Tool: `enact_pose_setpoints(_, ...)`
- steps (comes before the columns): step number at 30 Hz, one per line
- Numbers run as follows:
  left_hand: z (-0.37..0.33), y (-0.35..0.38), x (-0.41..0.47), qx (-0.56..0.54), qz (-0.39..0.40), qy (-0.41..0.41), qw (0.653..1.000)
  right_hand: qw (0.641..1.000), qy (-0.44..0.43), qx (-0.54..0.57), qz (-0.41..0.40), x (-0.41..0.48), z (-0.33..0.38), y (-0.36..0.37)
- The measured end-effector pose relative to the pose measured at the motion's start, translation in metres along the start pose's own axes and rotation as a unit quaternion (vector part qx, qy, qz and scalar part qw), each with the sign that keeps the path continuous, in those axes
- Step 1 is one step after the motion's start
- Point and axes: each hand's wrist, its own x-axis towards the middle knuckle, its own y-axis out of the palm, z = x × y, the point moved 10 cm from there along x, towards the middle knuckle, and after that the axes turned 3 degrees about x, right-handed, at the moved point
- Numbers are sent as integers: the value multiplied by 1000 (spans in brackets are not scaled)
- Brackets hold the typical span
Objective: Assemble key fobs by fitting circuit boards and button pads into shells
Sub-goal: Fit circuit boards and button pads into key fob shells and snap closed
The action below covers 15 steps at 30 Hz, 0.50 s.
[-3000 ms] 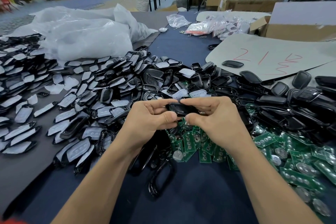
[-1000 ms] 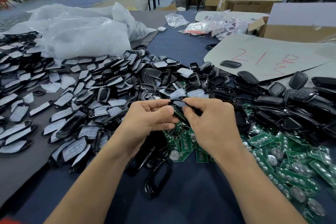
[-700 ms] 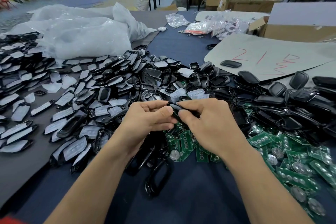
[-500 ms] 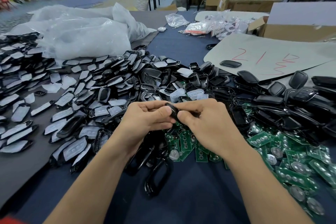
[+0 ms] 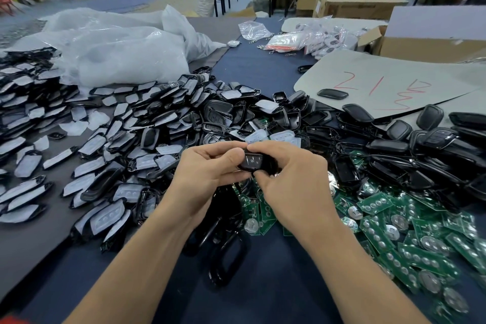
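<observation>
Holding one black key fob point(image 5: 252, 162) up above the blue table point(image 5: 263, 297), in the middle of the view. Gripped at its left end by the left hand point(image 5: 207, 168), thumb on top, fingers curled under. Pinched at its right end by the right hand point(image 5: 292, 179), fingers curled round it. Just below, a heap of green boards point(image 5: 394, 218), spreading off to the right. On the left, lots of black shells with pale button pads point(image 5: 105, 139). Farther right, a pile of plain black shells point(image 5: 394, 144). At the back, a big white bag point(image 5: 118, 52) and a grey card point(image 5: 381, 81) with red marks.
</observation>
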Motion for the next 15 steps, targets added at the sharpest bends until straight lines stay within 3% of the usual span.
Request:
enact_pose_setpoints(3,-3,-5,1,28,-31,25,999,990,102,95,7,2,-22,3)
enact_pose_setpoints(6,-9,-5,1,38,-31,56,997,943,229,239,44,-1,-50,16)
enact_pose_setpoints(15,-10,-3,-2,103,-34,66,992,915,234,328,29,1,-54,9)
